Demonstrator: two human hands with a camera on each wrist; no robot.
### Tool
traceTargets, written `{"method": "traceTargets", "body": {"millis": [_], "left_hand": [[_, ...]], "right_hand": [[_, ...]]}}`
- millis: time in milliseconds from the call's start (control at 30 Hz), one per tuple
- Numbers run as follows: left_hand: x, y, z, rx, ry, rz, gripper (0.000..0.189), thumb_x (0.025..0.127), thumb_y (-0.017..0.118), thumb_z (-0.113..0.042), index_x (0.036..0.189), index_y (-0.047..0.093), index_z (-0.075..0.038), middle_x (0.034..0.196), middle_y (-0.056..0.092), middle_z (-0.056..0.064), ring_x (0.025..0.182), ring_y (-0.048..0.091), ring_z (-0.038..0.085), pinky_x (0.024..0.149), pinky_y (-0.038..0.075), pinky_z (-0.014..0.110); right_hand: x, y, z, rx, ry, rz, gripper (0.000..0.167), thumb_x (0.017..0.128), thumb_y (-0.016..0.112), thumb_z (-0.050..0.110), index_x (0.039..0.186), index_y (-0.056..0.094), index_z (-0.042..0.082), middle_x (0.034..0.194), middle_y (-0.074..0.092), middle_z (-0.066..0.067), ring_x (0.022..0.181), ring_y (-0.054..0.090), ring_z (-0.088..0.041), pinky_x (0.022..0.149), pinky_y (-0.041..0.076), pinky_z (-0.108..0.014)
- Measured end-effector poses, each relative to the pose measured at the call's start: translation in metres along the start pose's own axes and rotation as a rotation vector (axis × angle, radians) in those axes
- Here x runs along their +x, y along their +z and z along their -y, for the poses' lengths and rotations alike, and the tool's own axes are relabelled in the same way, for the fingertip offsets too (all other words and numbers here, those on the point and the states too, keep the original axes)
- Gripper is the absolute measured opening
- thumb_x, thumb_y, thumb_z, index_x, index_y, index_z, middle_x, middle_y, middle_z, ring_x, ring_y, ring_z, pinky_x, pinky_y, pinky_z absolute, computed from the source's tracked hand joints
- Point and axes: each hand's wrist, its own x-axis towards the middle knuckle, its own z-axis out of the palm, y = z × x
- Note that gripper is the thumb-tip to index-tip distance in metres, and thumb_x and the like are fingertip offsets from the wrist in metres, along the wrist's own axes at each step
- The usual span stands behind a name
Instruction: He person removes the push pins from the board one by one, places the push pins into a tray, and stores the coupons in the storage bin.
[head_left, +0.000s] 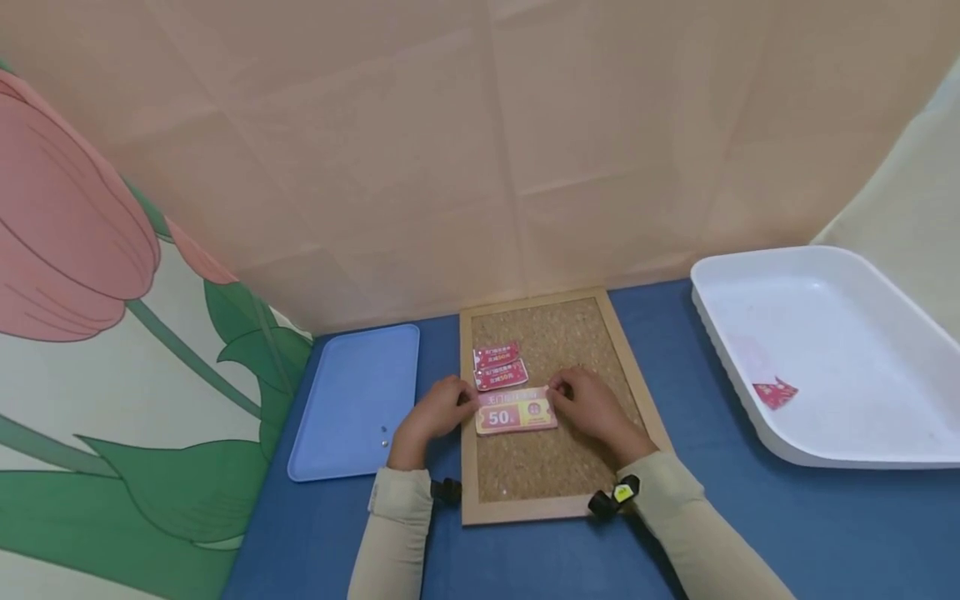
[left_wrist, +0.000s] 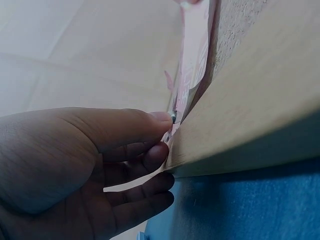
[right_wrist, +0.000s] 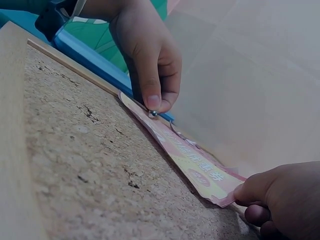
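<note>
A pink and yellow paper coupon [head_left: 517,417] marked 50 lies across the wood-framed corkboard [head_left: 555,475]. My left hand [head_left: 438,408] is at its upper left corner, pinching a small shiny metal pushpin [right_wrist: 153,113] between thumb and fingertips. The pin's point is hidden. At the coupon's upper right corner, my right hand [head_left: 592,407] pinches the paper edge, its other fingers curled behind. Just above the big coupon, two smaller red coupons [head_left: 501,376] sit one over the other on the cork.
To the left on the blue-covered table [head_left: 442,558] is a blue tray [head_left: 352,400] with a few tiny metal pieces [head_left: 385,442] near its right edge. A white tub [head_left: 862,358] stands at the right, holding a red paper piece [head_left: 776,393]. A beige cloth hangs behind.
</note>
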Motion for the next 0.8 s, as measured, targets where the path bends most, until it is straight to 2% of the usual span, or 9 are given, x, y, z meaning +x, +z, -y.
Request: {"method": "traceTargets", "body": {"millis": [300,533,800], "left_hand": [[0.0007,0.0000,0.0018,-0.002,0.002,-0.010,0.012,0.095,0.064,-0.022,0.092,0.068,-0.011,0.088,0.054,0.000,0.079,0.052,0.015,0.067,0.046,0.031],[-0.0009,-0.0012,0.0035,0.003,-0.033,-0.017,0.015,0.095,0.065,-0.023,0.098,0.068,-0.008,0.091,0.054,0.000,0.082,0.051,0.015,0.071,0.047,0.031],[-0.0086,-0.0056,0.0009,-0.021,-0.031,-0.038,0.013,0.095,0.064,-0.022,0.098,0.068,-0.010,0.093,0.056,-0.001,0.085,0.053,0.014,0.075,0.048,0.033]], "right_hand": [[0.0005,0.0005,-0.0004,-0.005,0.003,-0.005,0.009,0.092,0.066,0.023,0.092,0.066,0.014,0.084,0.057,0.000,0.080,0.051,-0.019,0.070,0.042,-0.037],[0.0008,0.0016,0.0005,-0.002,0.009,-0.010,0.009,0.092,0.066,0.023,0.092,0.066,0.014,0.084,0.057,0.000,0.079,0.051,-0.019,0.070,0.042,-0.036],[-0.0016,-0.0015,-0.0014,0.053,0.024,-0.005,0.010,0.093,0.065,0.023,0.095,0.066,0.013,0.087,0.058,-0.002,0.083,0.052,-0.021,0.072,0.043,-0.038]]}}
